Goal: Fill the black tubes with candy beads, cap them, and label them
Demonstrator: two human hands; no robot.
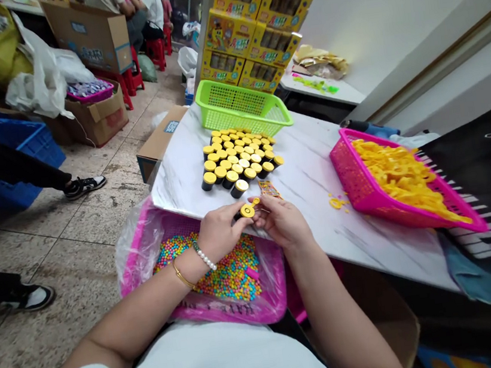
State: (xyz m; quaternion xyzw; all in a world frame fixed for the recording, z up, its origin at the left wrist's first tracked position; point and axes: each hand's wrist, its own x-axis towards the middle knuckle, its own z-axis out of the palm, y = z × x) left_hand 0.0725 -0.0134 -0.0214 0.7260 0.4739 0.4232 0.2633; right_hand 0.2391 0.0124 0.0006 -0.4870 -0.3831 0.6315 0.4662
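Centre frame: I am clamping left hand [220, 231] and right hand [283, 222] together on a yellow-capped tube [246, 210], seemingly seating its cap.

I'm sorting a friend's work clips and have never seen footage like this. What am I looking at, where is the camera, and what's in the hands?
There is no machine here, just a person working with bare hands. The one picture comes from a camera worn on their head, looking forward and down, so you see their own arms. The left hand, with a pearl bracelet, and the right hand meet on one small black tube with a yellow cap. Behind it, on the marble-patterned table, stands a cluster of capped tubes, then a green basket. To the right, a pink basket holds yellow pieces. Below the left hand, a plastic-lined pink bin holds small coloured beads, perhaps sweets.
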